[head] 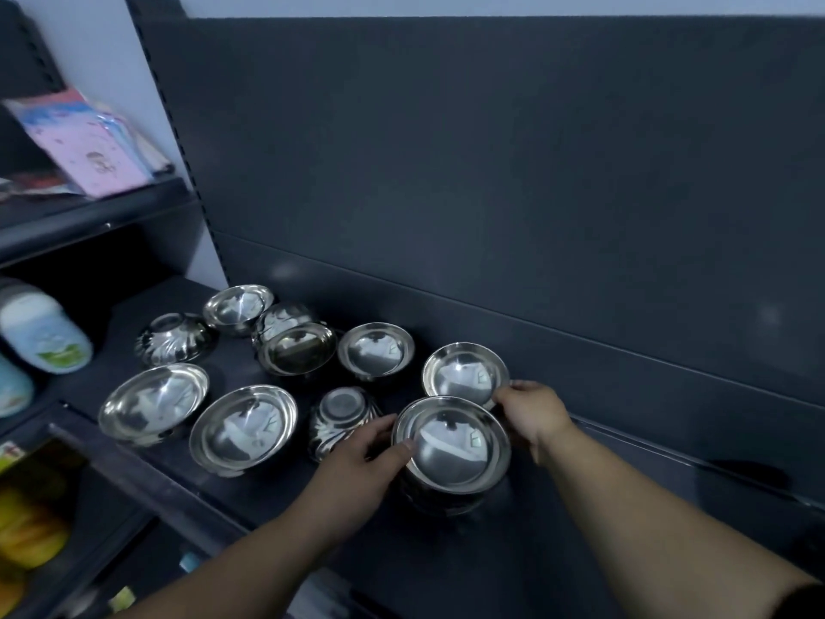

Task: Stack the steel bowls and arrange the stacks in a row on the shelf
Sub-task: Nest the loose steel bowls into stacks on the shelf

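Both hands on bowl stack point(451, 444) at the shelf point(446, 551) front, centre-right.
Left hand point(370, 453) grips the stack's left side, thumb on the rim. Right hand point(533, 413) is curled round its far-right rim, fingertips touching the rear bowl point(464, 373) just behind. Loose bowls lie to the left: upturned bowl point(341, 417) just beside the stack, two upright at the front edge, and more near the back panel point(491, 172), one tilted on another. Bottles point(42, 332) sit far left.
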Motion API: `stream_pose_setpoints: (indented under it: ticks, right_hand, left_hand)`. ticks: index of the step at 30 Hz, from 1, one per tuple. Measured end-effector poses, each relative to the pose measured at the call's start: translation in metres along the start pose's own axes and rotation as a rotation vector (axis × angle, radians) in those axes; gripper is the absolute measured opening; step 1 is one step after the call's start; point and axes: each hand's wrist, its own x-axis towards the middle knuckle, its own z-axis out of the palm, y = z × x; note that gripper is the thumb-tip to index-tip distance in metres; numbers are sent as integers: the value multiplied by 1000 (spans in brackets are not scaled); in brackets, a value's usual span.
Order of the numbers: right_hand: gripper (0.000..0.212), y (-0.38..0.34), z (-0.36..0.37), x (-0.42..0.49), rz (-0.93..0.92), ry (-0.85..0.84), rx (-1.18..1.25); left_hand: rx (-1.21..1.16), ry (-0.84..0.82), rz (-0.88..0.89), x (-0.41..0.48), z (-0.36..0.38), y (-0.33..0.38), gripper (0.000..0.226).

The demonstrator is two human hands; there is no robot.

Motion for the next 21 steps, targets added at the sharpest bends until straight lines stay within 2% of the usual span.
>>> stream_pose_setpoints:
  ticks: [4, 8, 13, 21]
  right_hand:
    - [10, 0, -17, -10, -67, 45, 106]
    - [14, -9, -35, -26, -120, 67, 207]
    - [16, -21, -56, -56, -170, 92, 295]
    - [13, -8, -71, -107, -87, 61, 103]
  left_hand:
    - [46, -27, 6, 0, 4, 2, 24]
    - [32, -49, 26, 0, 10, 5, 24]
    - [-42, -130, -39, -2, 18, 8, 32]
    - [-160, -191, -22, -8, 22, 6, 34]
